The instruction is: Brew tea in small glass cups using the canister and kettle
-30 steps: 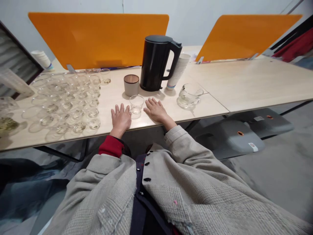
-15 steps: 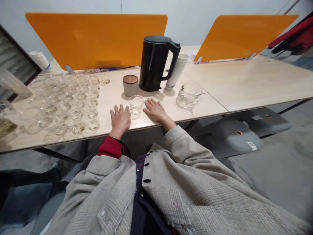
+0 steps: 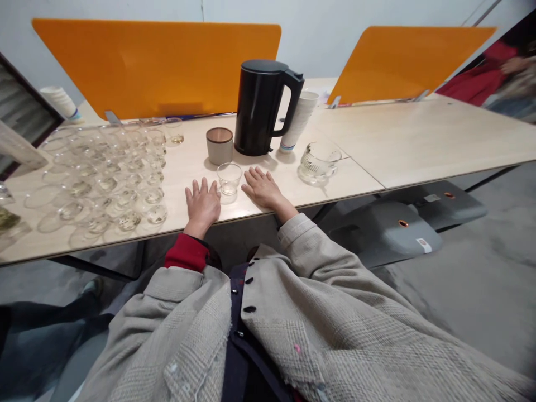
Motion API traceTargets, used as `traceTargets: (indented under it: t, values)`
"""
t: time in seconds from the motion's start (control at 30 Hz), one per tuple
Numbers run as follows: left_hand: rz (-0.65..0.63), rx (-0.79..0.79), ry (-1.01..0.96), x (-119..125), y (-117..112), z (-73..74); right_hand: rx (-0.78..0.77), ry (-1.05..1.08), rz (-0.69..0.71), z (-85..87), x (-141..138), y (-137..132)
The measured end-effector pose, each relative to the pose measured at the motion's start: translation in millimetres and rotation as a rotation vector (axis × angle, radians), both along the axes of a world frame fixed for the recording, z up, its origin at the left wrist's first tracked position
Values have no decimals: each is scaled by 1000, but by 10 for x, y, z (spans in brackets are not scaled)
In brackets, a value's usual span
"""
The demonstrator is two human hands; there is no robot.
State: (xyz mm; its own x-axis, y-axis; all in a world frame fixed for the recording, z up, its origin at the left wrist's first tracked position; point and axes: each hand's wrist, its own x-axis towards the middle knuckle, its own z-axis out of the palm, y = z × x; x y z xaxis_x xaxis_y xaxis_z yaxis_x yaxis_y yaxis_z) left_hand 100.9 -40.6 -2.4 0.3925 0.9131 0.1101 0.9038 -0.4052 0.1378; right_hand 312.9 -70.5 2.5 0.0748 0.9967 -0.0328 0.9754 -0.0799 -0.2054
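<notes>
My left hand (image 3: pixel 202 205) lies palm down on the pale wooden table (image 3: pixel 268 207), fingers spread. My right hand (image 3: pixel 263 187) rests flat on the same table, its fingers stretched forward. Between the two hands stands a small clear cup (image 3: pixel 229 182), upright; neither hand grips it. Behind that cup are a grey cup with a brown inside (image 3: pixel 219 147) and a black electric kettle (image 3: pixel 258 111), its handle to the right. To the right of my right hand sits a clear ribbed glass cup (image 3: pixel 319 163).
Many clear cups (image 3: pixel 113 181) crowd the table's left side, several with a little liquid. Stacked paper cups (image 3: pixel 298 123) lean behind the kettle's handle. Orange dividers (image 3: pixel 159 67) line the back edge. Grey stools (image 3: pixel 389 229) stand under the right side. A person in red (image 3: pixel 481 75) is at far right.
Both hands stay flat in place around the cup. The view has shifted slightly, so the table things appear a little further left. More of the person in red shows at the right edge.
</notes>
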Motion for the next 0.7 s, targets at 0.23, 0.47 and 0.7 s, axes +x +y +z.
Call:
traceTargets:
  t: [0.23, 0.47, 0.7]
  values:
    - [-3, -3, 2, -7, -2, 6, 0, -10, 2, -6, 5, 0]
    - [-5, -14, -12, -4, 15, -6, 0, -3, 3, 5, 1, -7]
    - [-5, -3, -4, -2, 0, 5, 5, -2, 6, 6, 0, -7]
